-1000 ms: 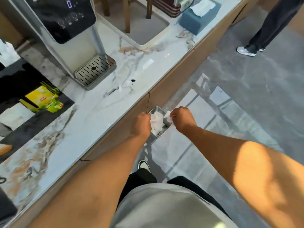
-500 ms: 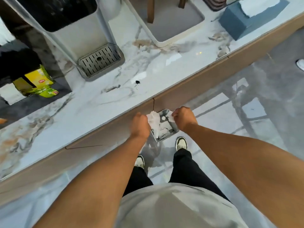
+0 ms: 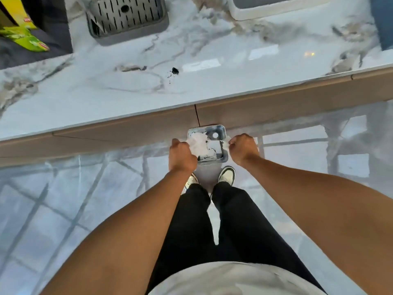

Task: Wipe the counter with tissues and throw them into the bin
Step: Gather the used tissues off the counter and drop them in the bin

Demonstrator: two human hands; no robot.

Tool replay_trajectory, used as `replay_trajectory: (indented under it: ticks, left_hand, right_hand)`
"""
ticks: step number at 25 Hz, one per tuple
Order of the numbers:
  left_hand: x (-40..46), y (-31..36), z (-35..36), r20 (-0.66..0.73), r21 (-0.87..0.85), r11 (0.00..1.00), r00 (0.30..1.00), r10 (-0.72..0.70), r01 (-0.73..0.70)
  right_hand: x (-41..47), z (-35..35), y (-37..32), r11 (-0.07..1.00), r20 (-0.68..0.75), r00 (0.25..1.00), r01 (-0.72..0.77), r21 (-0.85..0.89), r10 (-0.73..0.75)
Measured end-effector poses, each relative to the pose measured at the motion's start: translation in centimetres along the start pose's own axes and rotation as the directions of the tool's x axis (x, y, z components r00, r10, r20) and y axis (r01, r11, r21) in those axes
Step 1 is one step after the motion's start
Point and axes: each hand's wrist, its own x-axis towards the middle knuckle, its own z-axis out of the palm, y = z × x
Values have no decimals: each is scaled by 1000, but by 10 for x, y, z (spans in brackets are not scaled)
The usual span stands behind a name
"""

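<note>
A small silver bin [image 3: 219, 130] stands on the floor against the counter front, with crumpled white tissues [image 3: 201, 145] showing in its mouth. My left hand [image 3: 180, 155] is at the bin's left rim, fingers closed on a white tissue. My right hand [image 3: 243, 146] is at the right rim, pinching a small white tissue scrap [image 3: 227, 143]. Above them runs the white marble counter [image 3: 191, 86], with a small black speck of dirt [image 3: 174, 70] on it.
A grey drip tray [image 3: 127, 15] of a water dispenser sits at the counter's back. Yellow-green packets [image 3: 27, 39] lie on a dark surface at the left. A white tray [image 3: 276, 9] and a blue tissue box [image 3: 385, 24] are at the right. My shoes [image 3: 227, 175] stand below the bin.
The view has tilted down and moved closer over the bin. Both hands stay at the bin's rim, still holding the tissues.
</note>
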Motion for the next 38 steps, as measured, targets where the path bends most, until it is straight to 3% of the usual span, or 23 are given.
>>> replay_trajectory:
  ticks: [12, 23, 27, 32, 38]
  left_hand:
    - [108, -53, 125, 78, -50, 991, 990, -121, 125]
    - [166, -77, 207, 28, -114, 987, 994, -107, 110]
    - [174, -87, 218, 111, -96, 987, 986, -121, 132]
    - [170, -86, 211, 137, -77, 987, 982, -128, 140]
    - [154, -77, 181, 160, 7, 1000, 987, -18, 17]
  right_hand:
    - [93, 121, 64, 992, 101, 991, -94, 80, 86]
    - [162, 197, 82, 997, -4, 1000, -8, 71, 8]
    - [167, 209, 83, 996, -1, 1000, -30, 89, 30]
    - [162, 205, 79, 995, 124, 992, 0, 102, -13]
    - [149, 175, 71, 998, 188, 981, 34, 48, -43]
